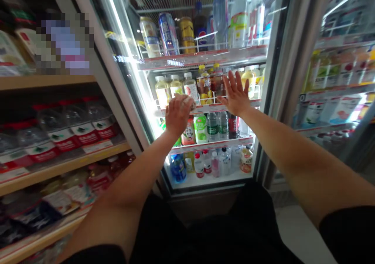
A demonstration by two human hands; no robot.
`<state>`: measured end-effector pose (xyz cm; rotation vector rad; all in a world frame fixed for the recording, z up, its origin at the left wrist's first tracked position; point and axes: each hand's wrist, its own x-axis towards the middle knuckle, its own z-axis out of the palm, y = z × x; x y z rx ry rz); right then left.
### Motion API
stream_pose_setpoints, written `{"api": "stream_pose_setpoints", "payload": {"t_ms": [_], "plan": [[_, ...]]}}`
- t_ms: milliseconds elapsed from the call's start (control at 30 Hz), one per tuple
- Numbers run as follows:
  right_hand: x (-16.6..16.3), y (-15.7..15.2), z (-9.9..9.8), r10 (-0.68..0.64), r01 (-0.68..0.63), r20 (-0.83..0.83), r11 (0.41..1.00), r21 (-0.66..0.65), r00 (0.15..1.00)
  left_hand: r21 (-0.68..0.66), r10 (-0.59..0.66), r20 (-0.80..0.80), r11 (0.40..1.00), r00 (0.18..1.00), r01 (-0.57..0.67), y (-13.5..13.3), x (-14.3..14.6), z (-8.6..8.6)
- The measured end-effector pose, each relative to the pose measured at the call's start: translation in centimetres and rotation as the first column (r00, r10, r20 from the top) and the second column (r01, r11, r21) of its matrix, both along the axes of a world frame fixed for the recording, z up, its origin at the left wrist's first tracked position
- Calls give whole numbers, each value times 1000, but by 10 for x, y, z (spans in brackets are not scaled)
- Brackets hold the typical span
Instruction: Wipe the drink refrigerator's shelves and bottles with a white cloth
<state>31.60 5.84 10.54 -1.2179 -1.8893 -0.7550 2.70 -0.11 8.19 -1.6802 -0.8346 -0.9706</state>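
My left hand (176, 115) is pressed around a crumpled pale cloth (188, 102), which shows past the fingertips. The cloth is at the front of a lit drinks cooler, level with its middle shelf. My right hand (236, 96) is raised with its fingers spread and nothing in it. It appears to be against or very near the cooler's glass door, but I cannot tell whether it touches. Behind the hands stand pale-labelled bottles (162, 92) and dark tea bottles with yellow caps (203, 84).
Cans (187, 35) and tall bottles fill the upper cooler shelf. Small bottles (199, 165) and a blue jug (178, 168) stand at the bottom. Left is a wooden shelf (102, 154) with red-labelled water bottles (60, 133). A metal door frame (281, 100) borders another cooler at right.
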Motion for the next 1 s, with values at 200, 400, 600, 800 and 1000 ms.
{"api": "stream_pose_setpoints", "payload": {"t_ms": [200,400,600,800,1000], "plan": [[0,3,-2,28,-28,-16,999,20,999,-115,-5,-262,993,965,-26,-4,14,-6],[1,3,-1,29,-29,-13,999,21,999,-154,43,-10,987,999,-44,-5,36,2],[-1,-2,-1,17,-17,-28,1000,1,999,-245,-146,-475,969,868,29,-2,35,-18],[1,0,-2,89,-88,-39,996,30,995,-144,19,-17,989,1000,-21,-4,31,-2],[0,-4,0,35,-35,-19,999,-17,999,-319,-160,-413,948,897,22,-10,7,-30]]}}
